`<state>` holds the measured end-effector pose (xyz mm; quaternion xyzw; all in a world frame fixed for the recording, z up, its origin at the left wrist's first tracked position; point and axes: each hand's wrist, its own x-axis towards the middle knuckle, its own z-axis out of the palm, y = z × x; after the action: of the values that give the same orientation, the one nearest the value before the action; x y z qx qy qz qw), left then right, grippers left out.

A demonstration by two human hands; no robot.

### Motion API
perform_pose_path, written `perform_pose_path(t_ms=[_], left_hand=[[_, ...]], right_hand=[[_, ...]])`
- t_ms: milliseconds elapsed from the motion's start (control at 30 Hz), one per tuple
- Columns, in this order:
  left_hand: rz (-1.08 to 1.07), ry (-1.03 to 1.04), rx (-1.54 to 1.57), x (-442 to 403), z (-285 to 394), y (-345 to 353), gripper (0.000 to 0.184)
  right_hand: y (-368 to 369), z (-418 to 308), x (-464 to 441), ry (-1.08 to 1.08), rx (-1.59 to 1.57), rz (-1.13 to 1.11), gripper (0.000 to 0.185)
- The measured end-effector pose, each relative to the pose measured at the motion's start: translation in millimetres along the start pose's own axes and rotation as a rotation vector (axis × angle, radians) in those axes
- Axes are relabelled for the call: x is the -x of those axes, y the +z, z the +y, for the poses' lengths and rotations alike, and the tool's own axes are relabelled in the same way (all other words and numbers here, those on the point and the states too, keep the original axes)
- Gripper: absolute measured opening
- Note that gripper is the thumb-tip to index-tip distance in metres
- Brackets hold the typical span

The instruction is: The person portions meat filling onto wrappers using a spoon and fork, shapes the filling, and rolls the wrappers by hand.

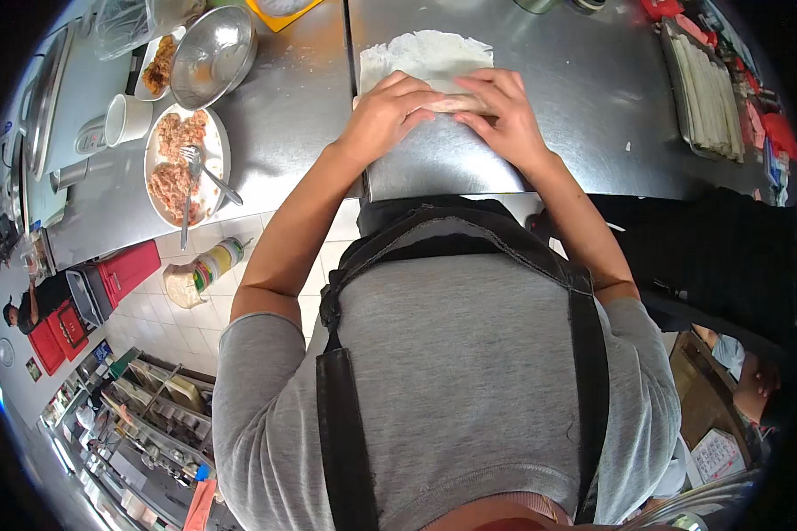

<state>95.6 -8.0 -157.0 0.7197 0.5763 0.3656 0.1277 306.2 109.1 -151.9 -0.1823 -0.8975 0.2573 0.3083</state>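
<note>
A thin white wrapper sheet (425,55) lies on the steel table, its near end curled into a pale spring roll (456,103). My left hand (385,113) grips the left part of this roll with bent fingers. On the right part, my right hand (509,115) has its thumb below and its fingers over the top. The hands cover both ends of the roll. Left of them, an oval white plate (222,146) holds pink minced meat (170,184), with a fork (192,157) and a second utensil resting in it. Several long white rolls (713,93) fill a metal tray at far right.
A steel bowl (212,57), a white cup (128,120) and a dish of browned food (158,66) stand at the left. A seam (350,53) runs between two steel table tops (584,133). A large bottle (217,264) stands on the tiled floor. Another person appears far left.
</note>
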Motion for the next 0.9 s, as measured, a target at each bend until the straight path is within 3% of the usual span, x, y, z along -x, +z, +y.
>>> perform_pose_path(t_ms=[67, 267, 400, 700, 900], left_hand=[[-0.006, 0.007, 0.013, 0, -4, 0, 0.034], [-0.067, -0.010, 0.088, -7, -13, -2, 0.032], [-0.138, -0.036, 0.104, -13, -17, -6, 0.032], [0.017, 0.042, 0.027, -11, -2, 7, 0.036], [-0.078, 0.013, 0.100, -20, -16, 4, 0.036]], right_hand=[[-3, -3, 8, 0.093, -0.039, 0.097, 0.044], [-3, 6, 18, -0.076, 0.123, 0.013, 0.045], [3, 11, 17, -0.063, 0.095, -0.011, 0.042], [5, 18, 18, 0.016, 0.002, -0.043, 0.039], [-3, 2, 4, -0.043, 0.114, -0.001, 0.039]])
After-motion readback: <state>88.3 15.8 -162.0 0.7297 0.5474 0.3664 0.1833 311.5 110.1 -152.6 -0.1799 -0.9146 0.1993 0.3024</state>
